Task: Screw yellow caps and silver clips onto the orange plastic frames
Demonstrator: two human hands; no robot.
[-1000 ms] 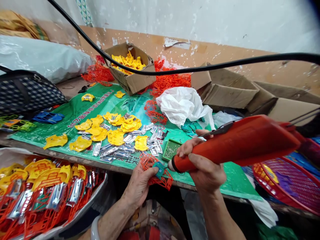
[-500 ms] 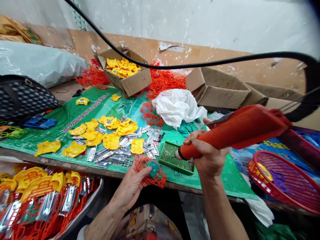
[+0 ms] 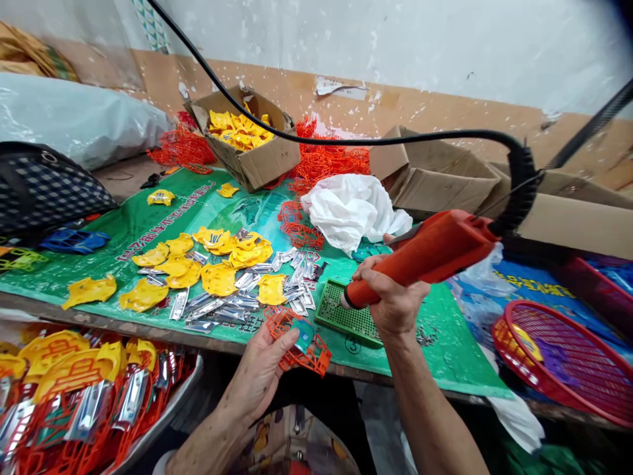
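Near the table's front edge, my left hand [image 3: 264, 366] is closed on an orange plastic lattice frame [image 3: 316, 356] with a green plastic piece [image 3: 303, 335] under my thumb. My right hand [image 3: 398, 300] wraps around a red electric screwdriver [image 3: 420, 260], held tilted with its bit end low over a green perforated screw tray [image 3: 353, 316]. Whether the bit touches a screw is too small to tell. Left of the tray lie silver metal plates [image 3: 217, 307] and yellow plastic shells [image 3: 220, 278] in a loose heap.
A black cable [image 3: 356, 140] runs across the view to the screwdriver. Behind stand a cardboard box [image 3: 271, 161] of yellow parts, a white plastic bag [image 3: 353, 208] and another cardboard box [image 3: 440, 188]. At right is a red basket [image 3: 568, 356]; a container of assembled parts [image 3: 89, 402] is lower left.
The screwdriver and my right hand have moved left and slightly up, bringing the bit end further left over the screw tray. My left hand and the orange frame stay nearly still.
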